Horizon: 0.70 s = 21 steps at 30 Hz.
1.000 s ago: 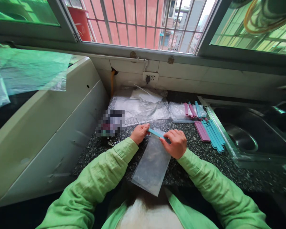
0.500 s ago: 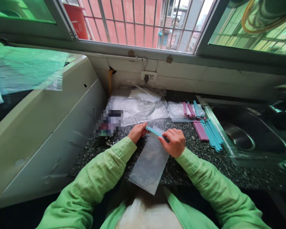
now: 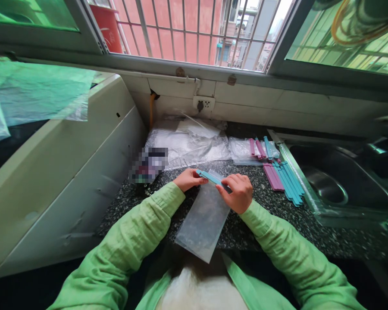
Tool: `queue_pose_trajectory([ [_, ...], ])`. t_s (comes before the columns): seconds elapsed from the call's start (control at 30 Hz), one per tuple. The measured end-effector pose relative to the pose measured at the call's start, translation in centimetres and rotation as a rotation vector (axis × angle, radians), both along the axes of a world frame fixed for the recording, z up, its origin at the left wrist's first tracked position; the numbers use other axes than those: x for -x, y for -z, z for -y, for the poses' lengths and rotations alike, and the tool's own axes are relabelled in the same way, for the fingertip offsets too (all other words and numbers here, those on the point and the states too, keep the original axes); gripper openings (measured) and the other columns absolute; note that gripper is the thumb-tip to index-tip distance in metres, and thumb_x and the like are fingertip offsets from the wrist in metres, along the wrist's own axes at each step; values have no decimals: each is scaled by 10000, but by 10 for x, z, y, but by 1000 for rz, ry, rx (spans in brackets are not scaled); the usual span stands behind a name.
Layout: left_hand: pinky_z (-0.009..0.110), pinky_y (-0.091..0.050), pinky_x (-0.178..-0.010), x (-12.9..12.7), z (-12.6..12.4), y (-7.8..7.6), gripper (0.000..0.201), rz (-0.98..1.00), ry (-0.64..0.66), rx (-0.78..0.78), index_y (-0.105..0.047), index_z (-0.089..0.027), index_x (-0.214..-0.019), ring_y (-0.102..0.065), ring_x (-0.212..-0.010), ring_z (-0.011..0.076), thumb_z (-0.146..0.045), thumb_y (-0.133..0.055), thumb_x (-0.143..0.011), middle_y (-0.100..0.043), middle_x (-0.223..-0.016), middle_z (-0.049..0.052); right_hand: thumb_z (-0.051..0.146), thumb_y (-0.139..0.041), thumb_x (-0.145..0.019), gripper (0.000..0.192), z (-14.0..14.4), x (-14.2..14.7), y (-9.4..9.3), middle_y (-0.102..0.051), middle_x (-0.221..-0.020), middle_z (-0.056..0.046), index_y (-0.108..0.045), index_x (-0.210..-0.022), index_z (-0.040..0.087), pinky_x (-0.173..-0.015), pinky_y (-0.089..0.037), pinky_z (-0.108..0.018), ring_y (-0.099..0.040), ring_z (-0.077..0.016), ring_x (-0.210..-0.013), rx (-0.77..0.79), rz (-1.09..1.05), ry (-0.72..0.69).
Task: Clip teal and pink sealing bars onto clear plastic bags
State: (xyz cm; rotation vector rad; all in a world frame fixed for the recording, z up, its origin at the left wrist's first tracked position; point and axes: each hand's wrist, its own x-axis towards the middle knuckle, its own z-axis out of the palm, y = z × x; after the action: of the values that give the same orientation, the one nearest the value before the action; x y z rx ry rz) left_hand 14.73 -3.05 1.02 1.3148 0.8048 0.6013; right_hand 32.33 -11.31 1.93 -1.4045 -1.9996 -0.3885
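Note:
Between my two hands a light-blue bag clip lies across the upper end of a clear plastic bag. My left hand pinches the clip's left end, thumb below it. Closed over its right end, my right hand presses with the thumb near the bag's edge. The bag hangs down toward me, its lower corner past the counter's front edge. Whether the clip is fully fastened on the bag I cannot tell.
On the dark speckled counter lie several pink clips and blue clips, at right. Behind them is a packet of clips. Large clear plastic sheets spread at the back. A sink is at right, a white appliance at left.
My left hand has shifted its hold along the clip's left end, its thumb now stretched beneath it. My right hand stays nearly in place. The view has moved slightly.

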Motion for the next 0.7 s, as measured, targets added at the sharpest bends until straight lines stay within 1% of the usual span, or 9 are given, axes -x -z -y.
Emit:
queue_pose_trajectory([
  [0.4, 196, -259, -429, 0, -1, 5, 367, 32, -16, -23, -535, -124, -518, -351, -430, 48, -428, -733, -463, -427, -429, -56, 401, -550, -787, 230, 0, 0, -2, -601, -643, 3, -566, -671, 203, -673, -288, -291, -498, -134, -673, 1, -5, -9],
  [0.7, 204, -263, -444, 0, 2, -1, 334, 32, -38, -30, -546, -121, -563, -351, -445, 54, -409, -703, -503, -423, -457, -54, 375, -580, -769, 203, 0, 0, -4, -602, -640, 11, -564, -671, 198, -667, -296, -288, -499, -130, -660, -39, -32, -18],
])
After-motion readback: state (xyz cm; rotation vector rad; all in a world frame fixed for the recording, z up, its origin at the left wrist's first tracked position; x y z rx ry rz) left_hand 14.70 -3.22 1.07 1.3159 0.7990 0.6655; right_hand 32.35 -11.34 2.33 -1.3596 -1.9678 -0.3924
